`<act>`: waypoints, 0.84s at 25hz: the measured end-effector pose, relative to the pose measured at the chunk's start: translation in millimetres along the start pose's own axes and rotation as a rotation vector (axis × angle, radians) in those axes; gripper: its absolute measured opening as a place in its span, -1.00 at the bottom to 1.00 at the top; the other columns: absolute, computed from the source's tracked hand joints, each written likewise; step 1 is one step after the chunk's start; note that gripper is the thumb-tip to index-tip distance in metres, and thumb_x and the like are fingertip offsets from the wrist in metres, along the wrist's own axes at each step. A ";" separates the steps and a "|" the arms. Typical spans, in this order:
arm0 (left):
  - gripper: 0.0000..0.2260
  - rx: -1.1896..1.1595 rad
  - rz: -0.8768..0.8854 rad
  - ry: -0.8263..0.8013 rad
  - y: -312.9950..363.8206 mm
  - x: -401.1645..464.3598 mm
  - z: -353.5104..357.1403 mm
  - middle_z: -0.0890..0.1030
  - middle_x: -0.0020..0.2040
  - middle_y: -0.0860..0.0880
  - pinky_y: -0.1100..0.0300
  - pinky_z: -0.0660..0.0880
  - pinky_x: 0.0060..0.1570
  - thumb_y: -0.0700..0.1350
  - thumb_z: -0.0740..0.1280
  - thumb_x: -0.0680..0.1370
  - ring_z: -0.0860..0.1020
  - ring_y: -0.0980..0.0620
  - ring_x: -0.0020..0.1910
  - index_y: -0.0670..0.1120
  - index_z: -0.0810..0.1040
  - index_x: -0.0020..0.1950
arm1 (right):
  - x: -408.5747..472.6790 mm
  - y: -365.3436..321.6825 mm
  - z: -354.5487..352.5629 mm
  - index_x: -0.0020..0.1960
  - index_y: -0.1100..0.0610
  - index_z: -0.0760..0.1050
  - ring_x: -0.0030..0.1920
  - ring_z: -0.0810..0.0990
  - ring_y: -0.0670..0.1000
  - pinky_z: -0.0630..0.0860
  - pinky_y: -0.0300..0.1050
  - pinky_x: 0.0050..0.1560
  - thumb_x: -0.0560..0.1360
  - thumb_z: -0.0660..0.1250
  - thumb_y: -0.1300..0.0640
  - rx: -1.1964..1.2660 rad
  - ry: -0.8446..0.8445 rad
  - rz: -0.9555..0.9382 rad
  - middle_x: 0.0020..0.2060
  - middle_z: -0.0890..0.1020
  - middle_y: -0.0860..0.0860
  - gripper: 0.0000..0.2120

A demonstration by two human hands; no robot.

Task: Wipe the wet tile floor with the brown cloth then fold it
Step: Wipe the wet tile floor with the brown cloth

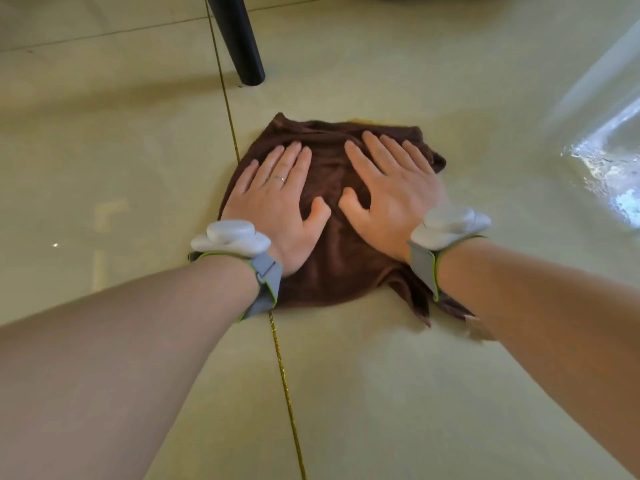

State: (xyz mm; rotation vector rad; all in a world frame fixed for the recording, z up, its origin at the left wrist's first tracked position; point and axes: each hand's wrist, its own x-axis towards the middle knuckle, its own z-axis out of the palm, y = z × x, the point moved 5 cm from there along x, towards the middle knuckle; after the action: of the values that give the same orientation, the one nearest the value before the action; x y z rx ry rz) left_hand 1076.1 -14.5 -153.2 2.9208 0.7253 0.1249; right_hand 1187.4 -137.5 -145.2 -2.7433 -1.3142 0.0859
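Note:
The brown cloth (341, 268) lies bunched and roughly square on the pale tile floor (381, 393), straddling a golden grout line. My left hand (280, 206) presses flat on the cloth's left half, fingers straight and pointing away from me. My right hand (391, 188) presses flat on the right half, fingers spread. Both palms hide the middle of the cloth. A yellowish wet patch (363, 121) shows at the cloth's far edge. Each wrist wears a grey band with a white device.
A black furniture leg (242, 39) stands on the floor beyond the cloth, up and to the left. A bright glare of light (609, 168) falls on the tiles at the right. The golden grout line (287, 393) runs from near me past the leg.

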 end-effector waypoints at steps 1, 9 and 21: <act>-0.33 0.001 -0.001 0.002 -1.0 7.8 0.7 0.09 0.66 0.09 0.07 -0.05 0.60 0.19 -0.09 0.56 0.02 0.11 0.63 0.01 0.07 0.67 | 9.0 0.9 0.0 0.69 -0.02 0.04 0.67 0.02 0.07 -0.15 0.00 0.64 0.61 -0.01 -0.23 -0.002 -0.003 0.006 0.67 0.09 0.04 -0.31; -0.32 0.007 0.007 -0.026 5.7 -30.4 -4.4 0.08 0.66 0.07 0.07 -0.05 0.61 0.19 -0.15 0.56 0.02 0.10 0.64 -0.01 0.06 0.67 | -22.2 -4.4 -2.5 0.69 -0.01 0.02 0.67 -0.02 0.05 -0.16 0.01 0.66 0.61 -0.06 -0.23 -0.002 -0.030 -0.035 0.68 0.06 0.04 -0.30; -0.37 0.017 0.212 -0.091 84.9 -188.6 -3.6 0.16 0.65 0.01 -0.03 0.10 0.58 0.16 0.03 0.62 0.10 0.04 0.63 -0.06 0.12 0.66 | -224.2 13.1 -8.9 0.69 -0.05 0.00 0.67 -0.12 -0.03 -0.18 -0.03 0.66 0.64 0.00 -0.24 0.048 -0.088 0.007 0.68 0.00 -0.02 -0.33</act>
State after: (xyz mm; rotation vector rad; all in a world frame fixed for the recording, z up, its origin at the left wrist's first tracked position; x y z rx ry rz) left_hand 948.5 -177.2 -146.5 2.9894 0.4043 0.0064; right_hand 1058.0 -321.0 -136.0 -2.7331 -1.3061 0.2377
